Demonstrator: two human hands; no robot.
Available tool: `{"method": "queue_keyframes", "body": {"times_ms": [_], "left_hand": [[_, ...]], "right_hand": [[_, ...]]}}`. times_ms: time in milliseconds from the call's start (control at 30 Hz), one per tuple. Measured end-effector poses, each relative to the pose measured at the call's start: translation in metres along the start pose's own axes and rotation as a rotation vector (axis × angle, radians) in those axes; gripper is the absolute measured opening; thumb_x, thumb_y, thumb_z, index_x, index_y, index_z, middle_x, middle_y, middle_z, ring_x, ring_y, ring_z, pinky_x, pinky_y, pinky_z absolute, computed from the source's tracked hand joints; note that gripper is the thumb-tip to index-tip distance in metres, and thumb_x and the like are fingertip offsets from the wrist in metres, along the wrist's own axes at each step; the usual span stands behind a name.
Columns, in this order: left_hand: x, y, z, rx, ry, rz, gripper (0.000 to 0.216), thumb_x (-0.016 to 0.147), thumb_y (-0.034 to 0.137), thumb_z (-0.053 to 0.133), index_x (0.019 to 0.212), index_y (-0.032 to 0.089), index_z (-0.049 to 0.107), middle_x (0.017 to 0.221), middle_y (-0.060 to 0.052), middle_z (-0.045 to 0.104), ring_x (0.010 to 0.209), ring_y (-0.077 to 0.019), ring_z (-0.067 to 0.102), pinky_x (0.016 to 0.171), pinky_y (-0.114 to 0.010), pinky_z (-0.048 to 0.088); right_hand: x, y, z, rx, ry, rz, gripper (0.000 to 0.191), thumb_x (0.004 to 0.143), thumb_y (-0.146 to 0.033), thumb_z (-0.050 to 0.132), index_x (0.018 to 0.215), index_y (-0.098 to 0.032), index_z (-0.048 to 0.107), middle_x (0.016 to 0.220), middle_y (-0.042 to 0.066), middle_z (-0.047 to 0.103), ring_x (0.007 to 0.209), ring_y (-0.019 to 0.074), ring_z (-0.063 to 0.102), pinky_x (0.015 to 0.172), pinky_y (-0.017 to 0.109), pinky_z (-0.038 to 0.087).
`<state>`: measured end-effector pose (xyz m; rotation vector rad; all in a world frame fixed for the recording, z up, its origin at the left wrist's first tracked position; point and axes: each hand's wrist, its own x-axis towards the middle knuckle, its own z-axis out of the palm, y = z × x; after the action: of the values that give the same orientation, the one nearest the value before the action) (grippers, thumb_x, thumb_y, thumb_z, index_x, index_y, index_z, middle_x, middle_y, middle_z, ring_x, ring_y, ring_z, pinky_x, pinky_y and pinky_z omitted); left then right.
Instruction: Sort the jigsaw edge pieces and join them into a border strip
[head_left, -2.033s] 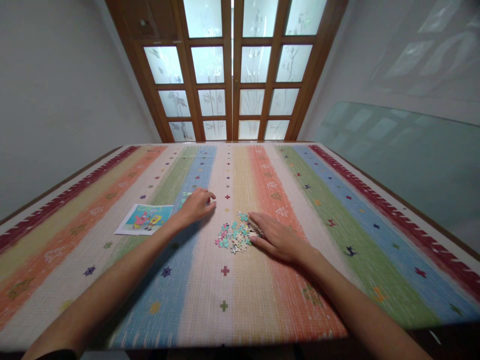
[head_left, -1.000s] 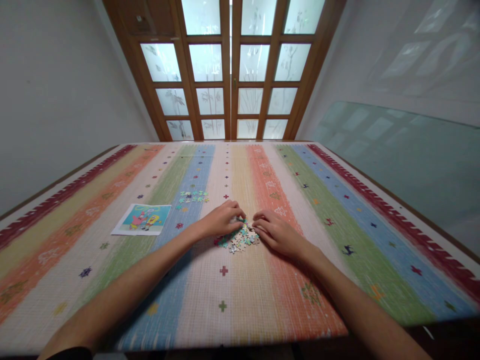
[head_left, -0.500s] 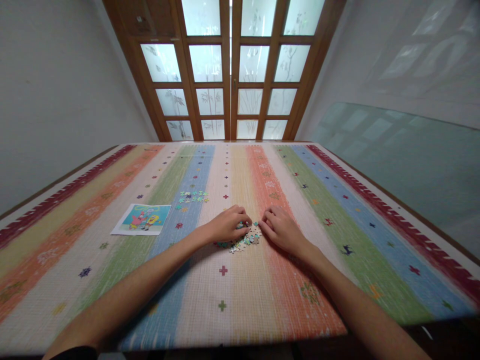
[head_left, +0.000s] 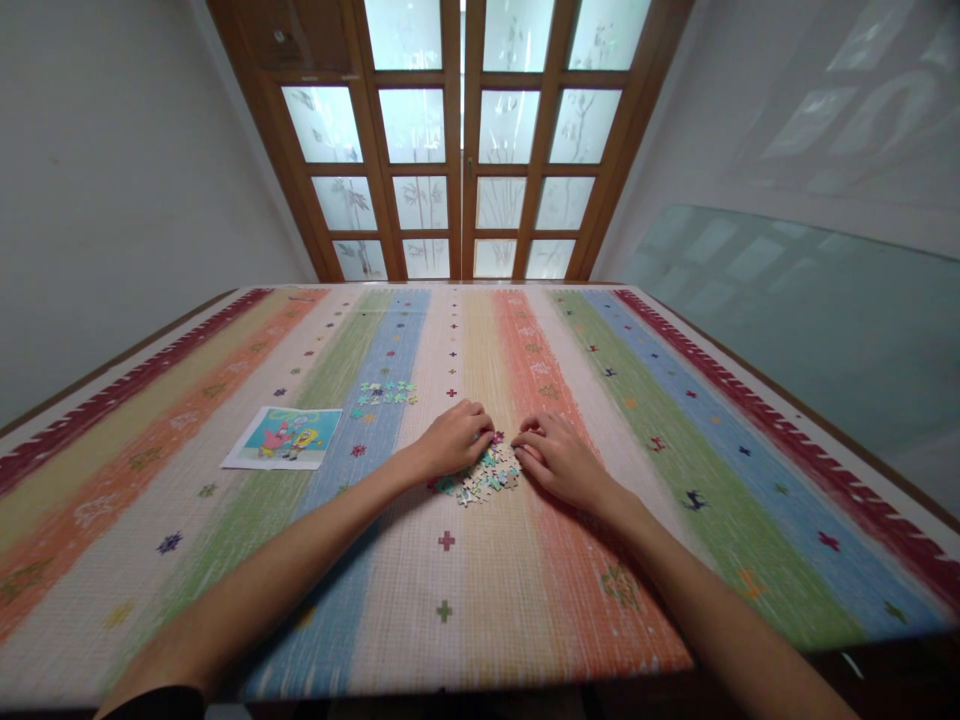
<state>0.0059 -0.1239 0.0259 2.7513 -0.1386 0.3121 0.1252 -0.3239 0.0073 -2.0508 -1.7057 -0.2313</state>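
In the head view we count two hands, one heap of puzzle pieces, one smaller scatter of pieces, one printed picture and one striped cloth. The heap of puzzle pieces [head_left: 484, 478] lies on the striped cloth [head_left: 480, 600] near its middle, where the pale yellow band meets the orange one. It is a loose, jumbled mound of small pieces, mostly turquoise and cream with bits of pink, too many and too small for us to count. Our left hand [head_left: 450, 440] rests on the left edge of the heap with the fingers bent and the tips down among the pieces. Our right hand [head_left: 559, 460] touches the right edge of the heap, its fingers also curled, thumb and forefinger close together. We cannot tell whether either hand pinches a piece. The two hands nearly meet at the far side of the heap. The smaller scatter of pieces [head_left: 386, 393] lies flat on the blue band, to the left of the heap and beyond it, well apart from it. The printed picture [head_left: 283, 438], a cartoon scene on a blue ground with a white border, lies farther left of the heap. Beyond the heap, past the far end of the cloth, stands a wooden door [head_left: 465, 140] with two leaves of frosted panes.
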Motion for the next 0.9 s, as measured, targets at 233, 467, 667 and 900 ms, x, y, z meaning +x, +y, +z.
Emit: {"method": "queue_keyframes", "body": {"times_ms": [233, 467, 667, 900], "left_hand": [[0.001, 0.0, 0.001, -0.095, 0.048, 0.013, 0.021, 0.094, 0.023, 0.058, 0.109, 0.017, 0.072, 0.1, -0.009, 0.063, 0.099, -0.0237, 0.059, 0.093, -0.039, 0.05], [0.005, 0.004, -0.001, -0.086, -0.105, 0.083, 0.021, 0.094, 0.023, 0.06, 0.105, 0.02, 0.077, 0.104, -0.01, 0.061, 0.102, -0.0248, 0.058, 0.095, -0.041, 0.048], [0.007, 0.004, 0.0, -0.163, -0.064, 0.074, 0.01, 0.09, 0.019, 0.066, 0.097, 0.018, 0.073, 0.1, -0.008, 0.063, 0.101, -0.0231, 0.059, 0.096, -0.039, 0.049], [-0.008, -0.002, -0.019, -0.173, 0.079, 0.039, 0.007, 0.091, 0.018, 0.063, 0.092, 0.02, 0.07, 0.095, -0.005, 0.064, 0.097, -0.0218, 0.06, 0.093, -0.041, 0.049]], "right_hand": [[0.0, 0.001, 0.0, -0.044, 0.03, 0.013, 0.019, 0.097, -0.021, 0.053, 0.098, -0.018, 0.072, 0.104, 0.013, 0.063, 0.096, 0.0271, 0.056, 0.085, 0.042, 0.046], [0.001, -0.001, -0.002, -0.043, 0.061, -0.021, 0.019, 0.095, -0.014, 0.052, 0.094, -0.019, 0.071, 0.104, 0.012, 0.064, 0.096, 0.0267, 0.056, 0.085, 0.042, 0.045], [0.0, 0.0, -0.001, -0.046, 0.094, -0.026, 0.018, 0.094, -0.014, 0.052, 0.093, -0.018, 0.07, 0.103, 0.011, 0.064, 0.095, 0.0265, 0.055, 0.085, 0.042, 0.045], [0.001, 0.0, -0.001, -0.042, 0.053, -0.033, 0.017, 0.095, -0.016, 0.054, 0.092, -0.019, 0.07, 0.102, 0.011, 0.064, 0.095, 0.0263, 0.056, 0.084, 0.041, 0.044]]}}
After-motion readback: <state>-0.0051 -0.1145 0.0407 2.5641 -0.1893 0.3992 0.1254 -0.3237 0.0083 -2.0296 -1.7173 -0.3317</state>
